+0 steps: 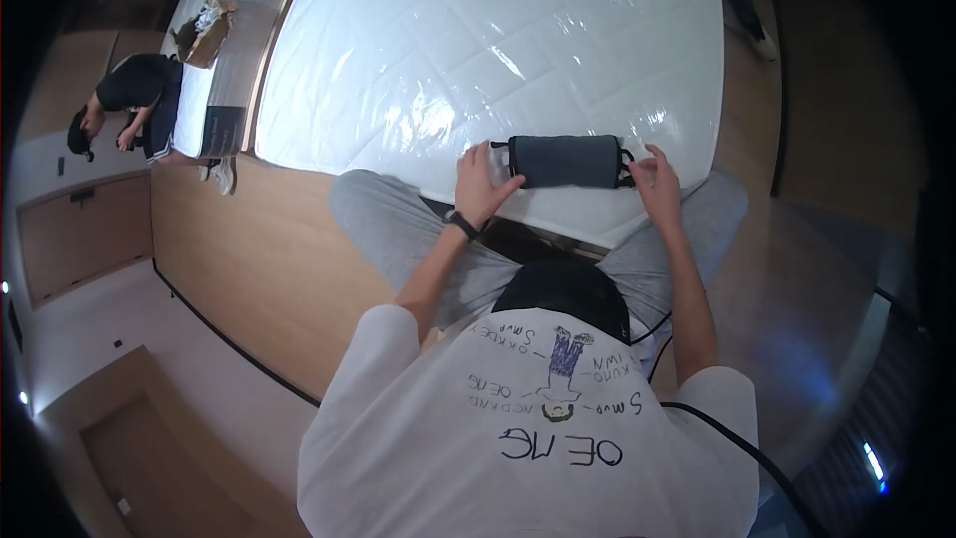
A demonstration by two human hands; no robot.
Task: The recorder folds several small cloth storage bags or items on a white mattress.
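A dark grey fabric roll [567,161] with black edging lies crosswise on a plastic-wrapped white mattress [478,60] in front of me. Black straps stick out at both of its ends. My left hand [484,185] is at the roll's left end, fingers spread, its thumb against the lower left corner. On the other side, my right hand [660,183] has its thumb and fingertips at the black strap loop [627,167] and seems to pinch it. The underside of the roll is hidden.
A second wrapped mattress [196,101] stands to the left, bearing a torn cardboard box [206,31]. Beside it a person [134,86] in dark clothes sits bent forward. Another person's shoe [763,46] shows at upper right. A black cable [736,437] runs past my right side.
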